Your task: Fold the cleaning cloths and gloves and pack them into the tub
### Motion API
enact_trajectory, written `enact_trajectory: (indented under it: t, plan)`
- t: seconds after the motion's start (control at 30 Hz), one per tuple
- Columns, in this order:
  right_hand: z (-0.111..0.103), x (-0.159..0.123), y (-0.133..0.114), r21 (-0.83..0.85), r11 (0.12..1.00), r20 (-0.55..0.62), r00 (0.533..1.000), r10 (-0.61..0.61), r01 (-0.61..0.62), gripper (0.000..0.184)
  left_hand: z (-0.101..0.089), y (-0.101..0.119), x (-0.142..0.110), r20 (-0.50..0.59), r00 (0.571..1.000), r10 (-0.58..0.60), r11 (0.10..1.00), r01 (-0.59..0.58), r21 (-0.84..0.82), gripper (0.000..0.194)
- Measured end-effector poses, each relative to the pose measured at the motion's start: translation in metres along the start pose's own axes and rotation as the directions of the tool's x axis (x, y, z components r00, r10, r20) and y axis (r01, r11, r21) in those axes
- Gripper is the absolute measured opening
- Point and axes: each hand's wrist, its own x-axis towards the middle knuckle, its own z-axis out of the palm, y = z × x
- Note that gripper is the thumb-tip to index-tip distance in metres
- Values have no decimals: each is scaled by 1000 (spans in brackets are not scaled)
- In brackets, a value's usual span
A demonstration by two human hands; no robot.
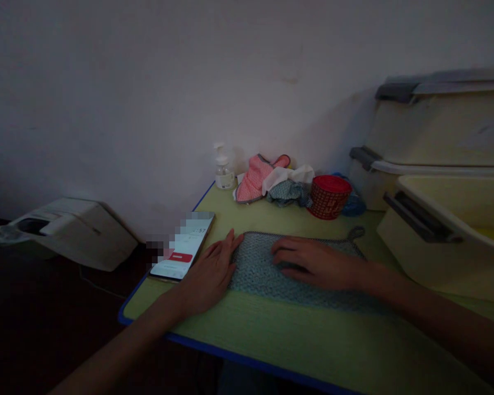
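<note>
A grey-blue cleaning cloth with a dark edging and a hanging loop at its far right corner lies spread on the green tabletop. My left hand rests at the cloth's left edge, its fingers stretched out and pointing away from me. Over the middle of the cloth lies my right hand, palm down, with the fingers loosely spread and slightly bent. Neither hand grips anything that I can see. Just left of my left hand is a phone with its screen lit.
Against the wall stand a pump bottle, a crumpled pink cloth, a crumpled grey cloth and a red basket. An open bin and stacked lidded boxes occupy the right. A white bin sits left, beyond the table's blue edge.
</note>
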Motion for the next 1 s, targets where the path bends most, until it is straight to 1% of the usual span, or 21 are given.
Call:
enact_trajectory:
  t: [0.07,0.13,0.2,0.23,0.3,0.4,0.47,0.5,0.57,0.67,0.73,0.83,0.93,1.0]
  plan:
    - [1,15,1,-4,1000,16,1000,-12,12,18,0,0,0,8,1000,-12,1000,12,4,60]
    - [7,34,2,4,999,-50,997,-51,52,21,1,0,0,15,999,-33,999,32,15,58]
    - [16,45,2,28,996,-96,992,-77,80,26,1,0,0,13,999,-44,999,43,22,57]
    - [19,45,2,36,996,-100,992,-74,78,26,1,0,0,13,999,-42,999,42,21,56]
    - [19,34,4,38,998,-73,996,-49,52,25,0,0,0,12,999,-31,999,31,14,54]
    - [8,8,8,27,1000,-29,1000,4,-3,23,-2,1,0,10,1000,-22,1000,22,0,53]
    - [-2,1,11,8,1000,-2,1000,25,-25,20,-2,1,1,5,1000,-20,1000,20,-5,54]
    - [-6,3,11,-4,1000,11,1000,27,-27,19,-2,1,1,7,1000,-19,1000,19,-4,55]
    - [-6,17,11,-16,1000,13,1000,17,-17,19,-2,1,1,13,1000,-24,1000,24,6,56]
    - [4,43,10,12,1000,-65,998,-12,13,26,0,0,0,12,999,-32,999,31,24,54]
    - [12,47,12,19,1000,-84,996,-17,18,29,0,0,0,8,1000,-29,999,29,24,54]
    - [10,29,19,9,1000,-76,997,7,-6,27,1,-1,0,7,999,-32,999,32,8,54]
    - [-5,7,22,-25,998,-41,997,64,-65,25,1,-1,0,9,999,-39,999,39,2,54]
    - [-13,6,18,-78,991,11,994,108,-107,24,0,-1,0,10,999,-41,999,41,4,53]
